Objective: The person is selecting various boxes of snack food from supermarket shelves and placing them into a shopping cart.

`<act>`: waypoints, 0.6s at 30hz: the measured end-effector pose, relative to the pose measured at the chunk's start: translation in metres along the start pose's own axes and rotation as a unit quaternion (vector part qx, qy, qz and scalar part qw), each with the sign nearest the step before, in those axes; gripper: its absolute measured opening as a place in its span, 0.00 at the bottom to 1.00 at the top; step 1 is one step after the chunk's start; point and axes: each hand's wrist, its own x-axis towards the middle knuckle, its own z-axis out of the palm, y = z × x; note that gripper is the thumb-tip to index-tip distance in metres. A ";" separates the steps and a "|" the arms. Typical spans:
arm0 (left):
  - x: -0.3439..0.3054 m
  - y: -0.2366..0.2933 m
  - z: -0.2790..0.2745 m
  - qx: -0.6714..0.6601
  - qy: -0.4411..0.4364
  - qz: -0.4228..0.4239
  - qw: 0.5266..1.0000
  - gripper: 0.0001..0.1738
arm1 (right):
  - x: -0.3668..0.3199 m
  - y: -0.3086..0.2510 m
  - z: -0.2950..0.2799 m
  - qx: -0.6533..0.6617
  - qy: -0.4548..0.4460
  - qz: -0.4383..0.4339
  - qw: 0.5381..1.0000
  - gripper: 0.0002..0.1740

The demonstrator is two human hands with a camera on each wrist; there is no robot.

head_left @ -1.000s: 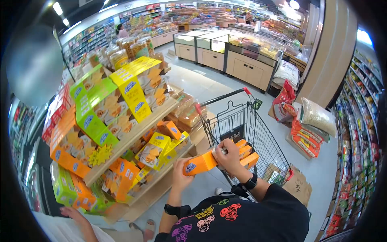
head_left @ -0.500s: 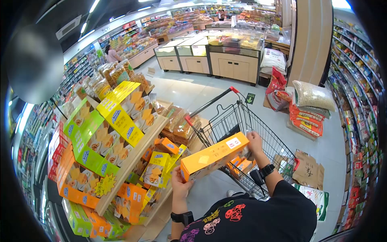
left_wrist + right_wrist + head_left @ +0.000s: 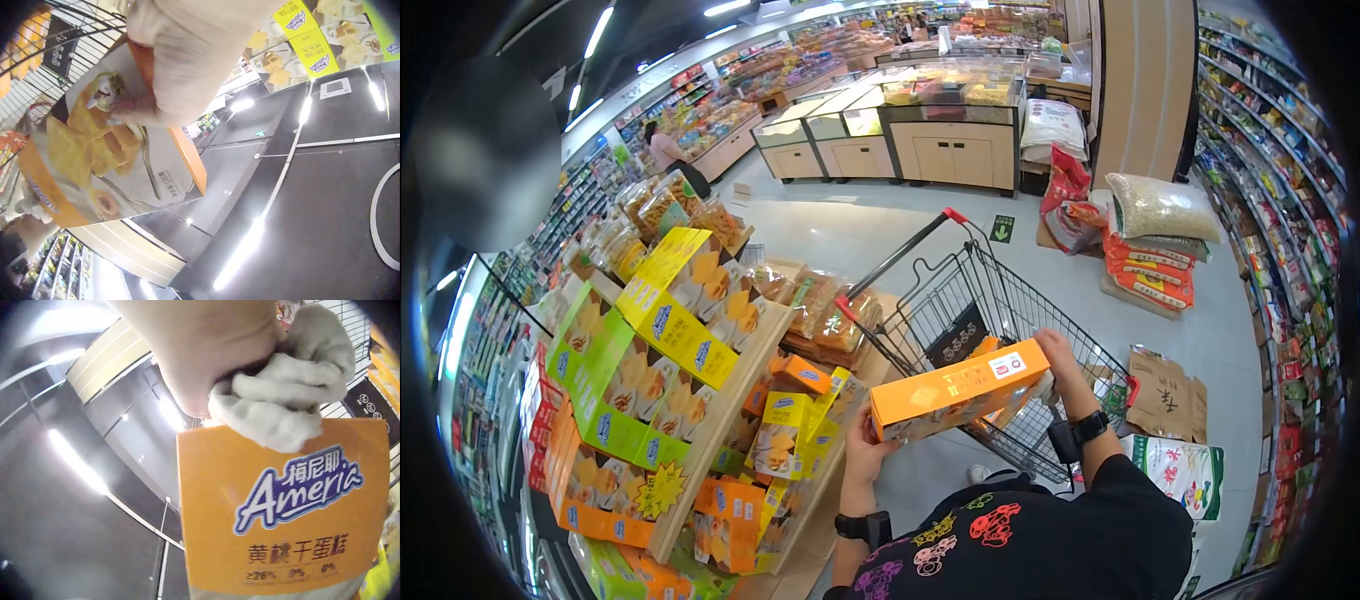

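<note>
Both hands hold a long orange cake box (image 3: 960, 385) level in front of the body, one at each end. My left hand (image 3: 867, 450) grips the left end, its thumb lying on the pictured side (image 3: 106, 144) in the left wrist view. At the other end my right hand (image 3: 1064, 365) holds the box together with a crumpled white cloth (image 3: 287, 394), bunched between the fingers and the box's orange end panel (image 3: 281, 506). Beyond the box stands a wire shopping cart (image 3: 1000, 300) with more orange boxes in it, partly hidden.
At left, a wooden display shelf (image 3: 730, 410) bears stacked green, yellow and orange boxes, with bagged bread (image 3: 835, 325) at its end. Rice sacks (image 3: 1155, 230) are piled at right, near flattened brown paper (image 3: 1165, 395) and a white-green bag (image 3: 1175, 475). Glass-topped counters (image 3: 945, 130) stand behind.
The box has turned from end-on to lengthwise across the body and moved slightly right. The right hand has shifted outward to its far end. The view has swung, and the cart appears further left.
</note>
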 end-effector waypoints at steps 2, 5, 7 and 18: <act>0.007 -0.006 0.002 -0.014 -0.003 -0.009 1.000 0.41 | -0.002 -0.006 -0.010 0.030 0.039 -0.002 0.999 0.09; 0.023 -0.032 0.002 -0.088 -0.012 -0.002 0.996 0.39 | 0.003 0.011 -0.032 -0.128 0.028 -0.003 0.991 0.09; 0.034 -0.052 0.002 -0.132 0.007 -0.060 0.989 0.37 | -0.007 0.005 -0.042 -0.410 0.010 0.023 0.912 0.14; 0.071 -0.176 0.074 -0.286 0.020 -0.530 0.798 0.25 | -0.049 0.032 -0.147 0.183 0.041 0.259 0.948 0.21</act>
